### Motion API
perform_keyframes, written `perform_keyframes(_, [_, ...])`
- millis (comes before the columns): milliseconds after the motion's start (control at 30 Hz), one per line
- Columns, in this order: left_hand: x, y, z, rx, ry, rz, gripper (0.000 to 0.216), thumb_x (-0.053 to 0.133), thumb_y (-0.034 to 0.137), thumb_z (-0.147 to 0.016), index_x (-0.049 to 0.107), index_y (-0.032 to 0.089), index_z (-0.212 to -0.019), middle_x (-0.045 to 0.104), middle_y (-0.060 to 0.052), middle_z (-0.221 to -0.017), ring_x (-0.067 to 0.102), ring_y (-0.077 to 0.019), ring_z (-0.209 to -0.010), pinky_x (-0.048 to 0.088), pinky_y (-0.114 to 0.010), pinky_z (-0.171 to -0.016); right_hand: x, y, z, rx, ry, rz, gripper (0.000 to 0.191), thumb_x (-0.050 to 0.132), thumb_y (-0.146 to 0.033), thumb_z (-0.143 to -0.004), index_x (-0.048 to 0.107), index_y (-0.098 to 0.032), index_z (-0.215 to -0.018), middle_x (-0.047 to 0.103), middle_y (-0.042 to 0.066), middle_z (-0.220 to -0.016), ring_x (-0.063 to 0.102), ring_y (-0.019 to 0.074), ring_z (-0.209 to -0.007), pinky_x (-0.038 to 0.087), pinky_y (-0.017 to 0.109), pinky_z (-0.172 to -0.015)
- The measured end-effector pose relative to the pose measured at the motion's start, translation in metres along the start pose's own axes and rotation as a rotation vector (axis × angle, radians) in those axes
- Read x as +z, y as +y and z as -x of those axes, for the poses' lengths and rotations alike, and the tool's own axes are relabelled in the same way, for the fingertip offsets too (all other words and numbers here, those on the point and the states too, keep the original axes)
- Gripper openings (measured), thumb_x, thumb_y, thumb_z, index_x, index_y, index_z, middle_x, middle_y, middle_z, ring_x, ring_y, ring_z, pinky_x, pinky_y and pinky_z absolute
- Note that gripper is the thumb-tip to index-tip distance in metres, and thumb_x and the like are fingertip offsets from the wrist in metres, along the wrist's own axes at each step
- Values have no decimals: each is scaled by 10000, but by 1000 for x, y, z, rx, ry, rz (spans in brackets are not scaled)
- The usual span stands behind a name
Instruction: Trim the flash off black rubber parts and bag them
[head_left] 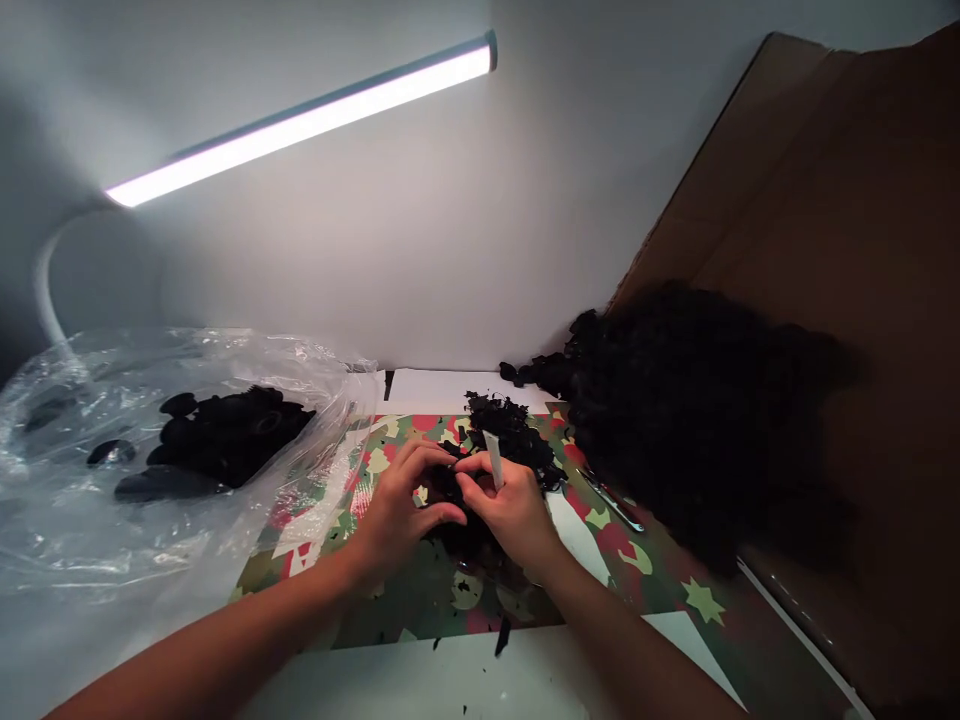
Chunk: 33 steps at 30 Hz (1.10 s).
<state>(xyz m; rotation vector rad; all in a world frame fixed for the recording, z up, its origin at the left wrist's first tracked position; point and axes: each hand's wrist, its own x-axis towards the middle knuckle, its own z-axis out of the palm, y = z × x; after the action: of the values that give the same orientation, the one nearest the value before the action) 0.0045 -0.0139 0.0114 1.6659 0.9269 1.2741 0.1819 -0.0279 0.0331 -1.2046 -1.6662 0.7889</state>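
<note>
Patterned table (pixel 664 572), lower centre: black piece (pixel 444 486), likely light, pliable; grip by edge.
Left hand (pixel 396 502) curled, hold unclear; right hand (pixel 511 508) pinches pale tool (pixel 493 458).

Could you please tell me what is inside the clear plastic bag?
Inside the clear plastic bag lies a heap of black pieces, with a separate dark piece to its left. What lies beneath the heap's top pieces is covered.
</note>
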Motion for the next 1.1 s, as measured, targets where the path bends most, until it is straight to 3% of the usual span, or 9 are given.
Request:
perform_keyframes(167, [-3,-1,3,106,93,-193,372,818,196,-780,772,322,-1127,643,-71,-1100,634,-215,-855,556,-354,-764,3,-6,4,99,-59,-180,178,652,-341,-880,747,-192,-861,714,11,-763,617,164,-671,477,273,-641])
perform_keyframes(233, [-5,0,1,136,91,-181,389,835,206,-771,779,333,-1133,691,-64,-1039,646,-225,-864,559,-372,-804,2,-7,4,133,-58,-251,197,666,-357,-881,751,-191,-815,713,19,-778,621,173,-726,479,282,-687])
perform_keyframes(300, [-6,2,-1,135,87,-111,373,871,236,-740,798,324,-1095,726,-59,-978,658,-237,-888,563,-376,-822,2,-7,4,180,-49,-353,222,683,-372,-872,746,-186,-768,682,15,-766,567,147,-675,442,266,-628])
perform_keyframes(400, [-5,5,-3,41,78,73,369,914,278,-685,818,284,-1042,741,-62,-955,678,-234,-889,583,-352,-786,3,-6,3,277,-19,-546,260,750,-412,-798,721,-167,-718,578,-6,-723,367,80,-534,260,243,-480])
perform_keyframes(467, [-3,4,-3,-50,74,203,345,918,283,-679,818,256,-1008,746,-57,-939,697,-223,-879,599,-335,-775,4,-7,3,367,-17,-667,299,789,-443,-741,705,-157,-722,458,-40,-641,240,64,-507,151,250,-470])
perform_keyframes(567, [0,4,-2,-152,69,327,296,907,286,-695,801,218,-962,756,-42,-886,719,-199,-818,615,-311,-752,4,-11,3,489,-40,-789,371,837,-482,-672,683,-160,-773,279,-92,-566,145,68,-513,93,257,-482])
perform_keyframes(667, [0,4,0,-180,81,307,256,898,293,-705,780,190,-907,752,-30,-808,713,-173,-740,605,-272,-698,5,-12,4,528,-51,-838,418,858,-501,-645,658,-164,-789,267,-98,-577,139,69,-518,93,255,-479])
perform_keyframes(933, [-1,-1,4,-98,92,150,185,854,299,-751,740,167,-811,681,2,-625,639,-133,-541,538,-227,-517,8,-7,7,438,-62,-746,403,801,-485,-755,555,-176,-676,265,-98,-551,160,70,-517,94,265,-493])
perform_keyframes(1100, [-4,-3,2,157,153,7,98,847,182,-752,764,187,-804,698,7,-668,616,-111,-571,523,-211,-558,10,-10,9,540,-85,-923,406,826,-436,-710,511,-191,-640,224,-112,-555,118,65,-508,104,253,-466])
